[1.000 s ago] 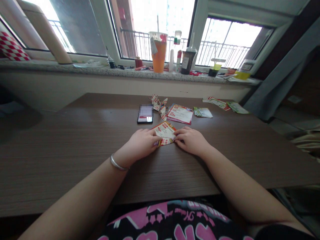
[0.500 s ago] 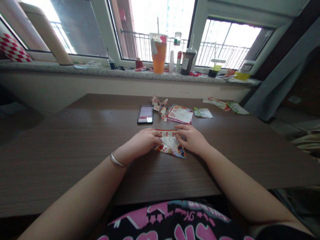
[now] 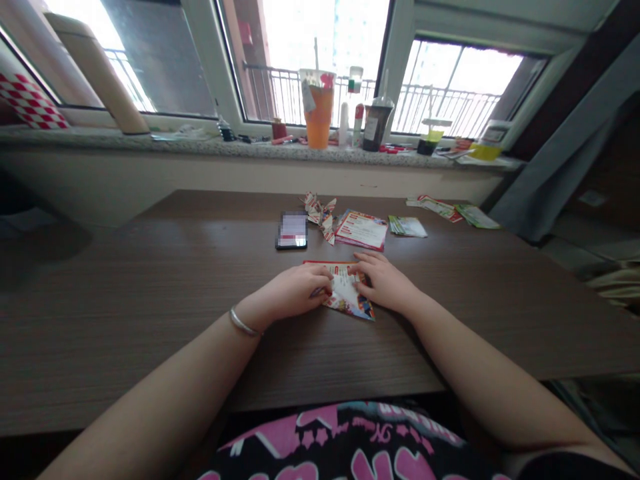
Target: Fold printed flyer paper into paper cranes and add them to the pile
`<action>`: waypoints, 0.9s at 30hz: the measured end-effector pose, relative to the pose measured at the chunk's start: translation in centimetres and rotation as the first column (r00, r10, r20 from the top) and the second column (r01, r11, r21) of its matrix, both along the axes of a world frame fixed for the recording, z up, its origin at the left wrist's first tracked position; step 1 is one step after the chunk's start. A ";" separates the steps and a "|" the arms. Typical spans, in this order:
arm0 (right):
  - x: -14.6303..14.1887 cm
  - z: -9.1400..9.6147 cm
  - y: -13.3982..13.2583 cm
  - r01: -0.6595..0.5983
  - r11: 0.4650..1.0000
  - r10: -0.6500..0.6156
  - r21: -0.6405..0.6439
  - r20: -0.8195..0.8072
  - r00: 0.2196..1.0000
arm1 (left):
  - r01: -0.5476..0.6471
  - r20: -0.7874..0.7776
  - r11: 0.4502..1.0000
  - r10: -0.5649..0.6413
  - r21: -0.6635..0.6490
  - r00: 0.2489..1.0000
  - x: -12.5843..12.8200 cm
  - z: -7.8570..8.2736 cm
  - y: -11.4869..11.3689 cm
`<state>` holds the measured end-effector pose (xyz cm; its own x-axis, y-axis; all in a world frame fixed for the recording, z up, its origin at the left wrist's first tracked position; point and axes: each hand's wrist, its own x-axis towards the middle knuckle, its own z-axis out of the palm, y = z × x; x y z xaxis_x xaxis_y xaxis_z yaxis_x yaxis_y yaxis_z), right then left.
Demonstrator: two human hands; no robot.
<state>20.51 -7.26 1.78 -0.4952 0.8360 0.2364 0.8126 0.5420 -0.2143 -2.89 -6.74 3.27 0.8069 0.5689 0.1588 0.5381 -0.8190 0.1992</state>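
Note:
A printed red and white paper flyer point(image 3: 346, 297), partly folded, lies on the brown wooden table point(image 3: 150, 280) in front of me. My left hand point(image 3: 293, 291) presses on its left part with curled fingers. My right hand point(image 3: 383, 283) holds its right side, fingers bent over the paper. A silver bangle point(image 3: 241, 323) sits on my left wrist. A corner of the flyer sticks out below my right hand.
Beyond my hands lie a dark phone point(image 3: 291, 231), a folded paper figure point(image 3: 320, 212), another flyer point(image 3: 362, 229) and more leaflets point(image 3: 407, 226) to the right. The window sill point(image 3: 200, 143) carries an orange cup point(image 3: 318, 107), bottles and small items.
The flyer has been opened from a small folded diamond into a wider shape, and both hands have shifted slightly away from me with it.

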 end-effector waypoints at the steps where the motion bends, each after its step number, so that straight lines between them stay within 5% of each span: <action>1: 0.0 -0.1 0.0 0.002 1.000 -0.002 -0.003 0.012 1.000 | 0.020 0.002 1.000 -0.020 0.004 1.000 0.0 -0.1 0.0; 9: 0.0 -0.3 0.1 0.004 0.999 -0.003 -0.034 0.008 1.000 | 0.052 0.012 0.993 -0.053 0.104 0.999 -0.4 -1.5 1.1; 16: 0.1 0.0 0.2 0.045 0.996 -0.049 -0.072 -0.045 0.998 | 0.043 -0.059 0.996 -0.038 0.077 0.998 -0.8 -0.8 1.3; 27: 0.2 -0.2 0.2 -0.015 0.996 0.010 -0.083 -0.068 0.998 | -0.219 -0.118 0.969 0.233 0.115 0.965 -1.0 -0.3 0.5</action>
